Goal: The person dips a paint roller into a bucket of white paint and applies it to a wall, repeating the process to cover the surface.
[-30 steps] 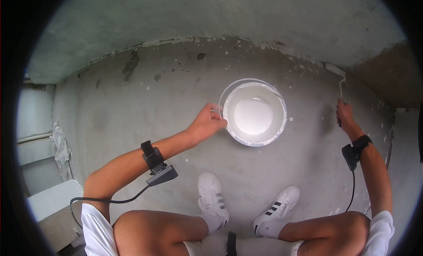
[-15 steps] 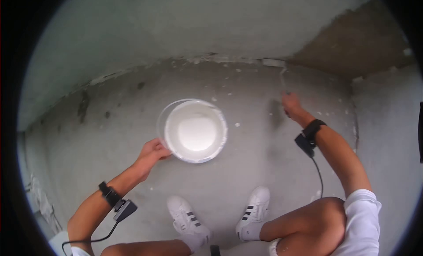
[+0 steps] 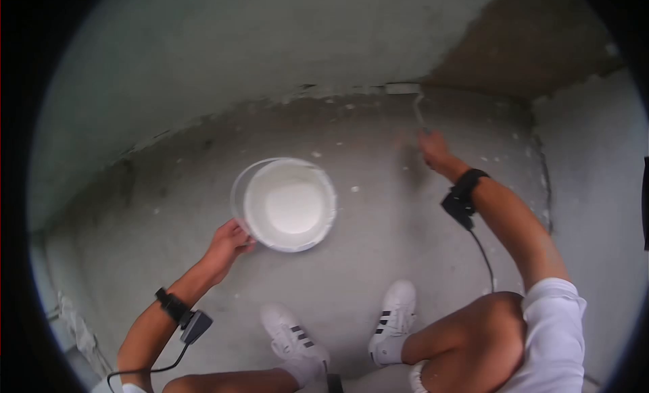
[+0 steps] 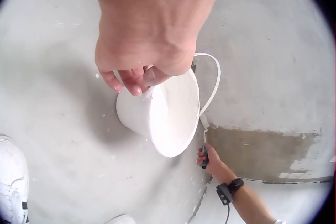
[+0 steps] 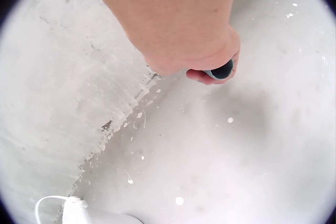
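A white bucket [image 3: 332,207] with white paint [image 3: 294,207] inside stands on the floor left of centre. My left hand [image 3: 228,248] is at its near left side, and in the left wrist view the curled fingers [image 4: 137,83] and thumb pinch the rim. The white bail handle [image 4: 215,77] arcs out beside the rim. With my right hand [image 3: 438,152] I grip a paint roller [image 3: 403,88] by its dark, teal-edged handle [image 5: 223,70]. Its white head lies along the seam where wall and floor meet; the roller head is out of sight in the right wrist view.
A pale wall [image 3: 270,41] rises ahead, with a brown unpainted-looking patch [image 3: 527,48] right of the roller. Another wall [image 3: 595,156] bounds the right side. Paint spots dot the grey floor [image 3: 365,237]. White shoes [image 3: 399,305] are planted near the bucket.
The head view has turned right, so the bucket and both hands appear farther left. The roller stays by the wall's base near the brown patch, and both hands keep their holds.
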`<state>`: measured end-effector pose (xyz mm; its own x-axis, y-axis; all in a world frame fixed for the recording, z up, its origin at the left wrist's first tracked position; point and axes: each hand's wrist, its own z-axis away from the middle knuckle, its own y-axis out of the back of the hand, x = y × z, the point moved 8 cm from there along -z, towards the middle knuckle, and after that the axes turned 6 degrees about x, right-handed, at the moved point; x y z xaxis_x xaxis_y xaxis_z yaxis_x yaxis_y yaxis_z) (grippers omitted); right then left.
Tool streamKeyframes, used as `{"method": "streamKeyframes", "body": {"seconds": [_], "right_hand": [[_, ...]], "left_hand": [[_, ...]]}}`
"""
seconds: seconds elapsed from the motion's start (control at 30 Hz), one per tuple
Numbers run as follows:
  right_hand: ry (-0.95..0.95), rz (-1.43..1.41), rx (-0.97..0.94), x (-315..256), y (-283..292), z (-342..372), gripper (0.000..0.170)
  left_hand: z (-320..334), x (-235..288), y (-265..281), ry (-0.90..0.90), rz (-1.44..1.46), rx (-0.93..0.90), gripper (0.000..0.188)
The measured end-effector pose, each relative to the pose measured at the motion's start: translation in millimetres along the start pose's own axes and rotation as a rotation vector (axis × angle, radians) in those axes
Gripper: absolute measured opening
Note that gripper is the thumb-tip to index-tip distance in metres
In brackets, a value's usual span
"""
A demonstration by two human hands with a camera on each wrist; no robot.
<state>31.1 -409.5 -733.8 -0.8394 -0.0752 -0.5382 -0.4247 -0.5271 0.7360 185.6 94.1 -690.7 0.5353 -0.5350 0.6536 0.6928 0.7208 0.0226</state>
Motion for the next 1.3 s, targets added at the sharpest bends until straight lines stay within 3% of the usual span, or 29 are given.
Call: {"method": "streamKeyframes", "body": {"seconds": [0.03,0.2,0.47,0.53,0.63,0.77,1.03,1.3], "right_hand": [[0.003,-0.021,-0.025,18,-8,-24,0.052],[-0.040,-0.117,-0.027,18,-5,-20,0.038],[0.027,-0.123,-0.036,19,5,11,0.045],[0.057,-0.122,0.008,16,9,42,0.050],[0.262,-0.152,0.012,22,7,54,0.050],[0.737,0.022,0.013,-22,10,94,0.042],[1.361,0.521,-0.234,-116,-5,192,0.038],[1.214,0.797,-0.286,-140,-27,207,0.040]], "left_hand": [[-3,-4,4,-0.011,0.022,-0.009,0.023],[-3,-6,10,-0.028,-0.011,0.015,0.027],[-7,10,22,-0.079,-0.150,0.063,0.024],[-8,36,34,-0.210,-0.117,0.167,0.025],[7,86,34,-0.447,-0.288,0.275,0.026],[14,114,22,-0.694,-0.574,0.307,0.024],[16,107,21,-0.717,-0.515,0.336,0.021],[22,112,20,-0.722,-0.506,0.328,0.023]]}}
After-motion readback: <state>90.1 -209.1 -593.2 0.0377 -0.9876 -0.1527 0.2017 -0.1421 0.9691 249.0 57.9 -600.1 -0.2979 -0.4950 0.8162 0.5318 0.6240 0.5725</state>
